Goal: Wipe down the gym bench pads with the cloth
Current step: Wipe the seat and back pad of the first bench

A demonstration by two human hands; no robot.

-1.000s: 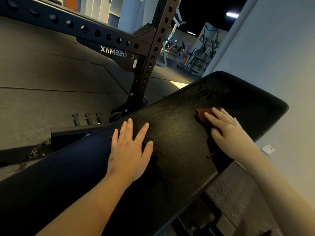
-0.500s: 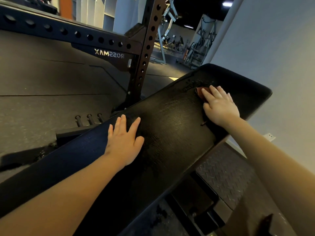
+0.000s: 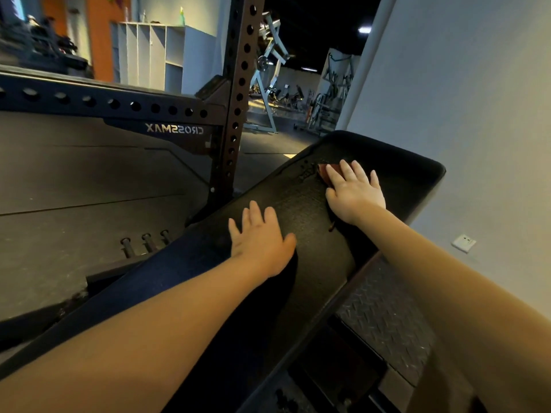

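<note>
A long black bench pad (image 3: 316,222) runs diagonally from lower left to upper right. My right hand (image 3: 353,190) presses flat on a reddish-brown cloth (image 3: 325,171) near the pad's far end; only the cloth's front corner shows beyond the fingers. A wet, shiny patch lies just left of the cloth. My left hand (image 3: 261,239) rests flat on the middle of the pad, fingers spread, holding nothing.
A dark perforated rack upright (image 3: 235,108) and crossbeam (image 3: 119,105) stand left of the bench on the rubber floor. A pale wall (image 3: 477,129) with a socket (image 3: 463,242) runs close on the right. A diamond-plate step (image 3: 384,320) lies under the bench.
My right hand has slid the cloth farther up the pad toward its far end. My left hand has stayed flat on the pad's middle. The view has tilted upward.
</note>
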